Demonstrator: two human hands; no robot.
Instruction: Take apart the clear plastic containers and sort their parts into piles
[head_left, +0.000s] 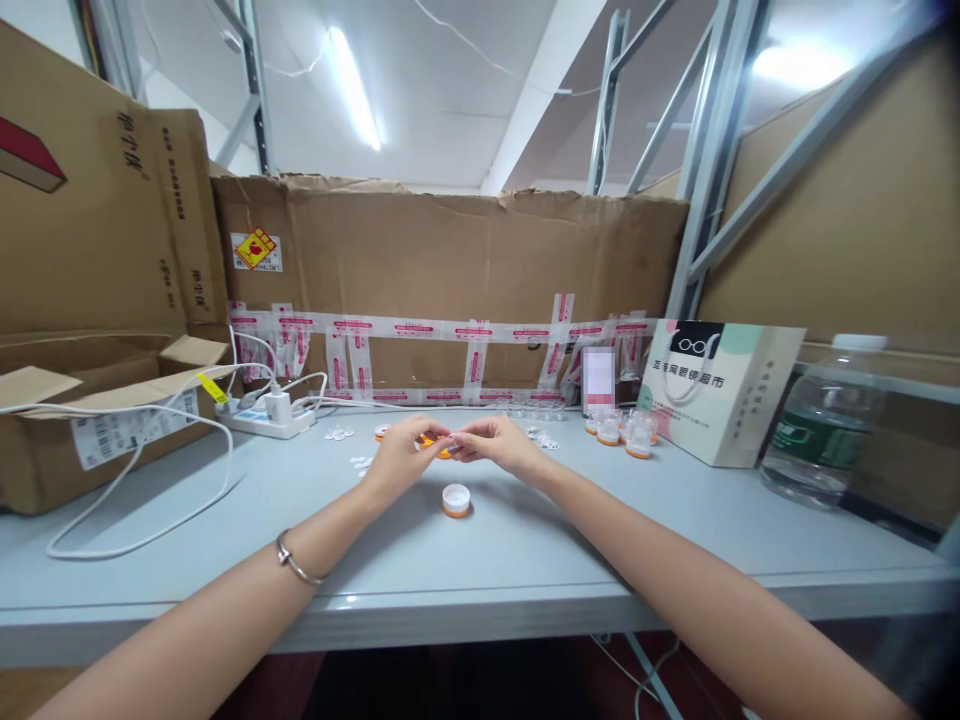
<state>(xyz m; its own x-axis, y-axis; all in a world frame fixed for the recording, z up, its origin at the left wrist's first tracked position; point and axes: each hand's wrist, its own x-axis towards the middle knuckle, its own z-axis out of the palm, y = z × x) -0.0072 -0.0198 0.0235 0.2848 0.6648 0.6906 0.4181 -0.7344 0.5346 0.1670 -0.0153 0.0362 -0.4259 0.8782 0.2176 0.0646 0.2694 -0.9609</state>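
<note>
My left hand (403,457) and my right hand (501,446) meet fingertip to fingertip over the middle of the table. Both are closed in a pinch; whatever small thing sits between the fingertips is too small to make out. Just behind the fingers show some orange parts (427,440), partly hidden by my hands. Nearer to me stands a small round white cap with an orange base (456,500), touched by neither hand. Left of my left hand lie several small white pieces (360,464), and another orange-and-white cap (382,431) is half behind it.
Several clear cups with orange bases (639,437) stand right, before a phone (598,380). Beyond are a paper bag (712,400) and a large water bottle (821,430). A power strip (274,420) with white cables and an open cardboard box (112,430) occupy the left.
</note>
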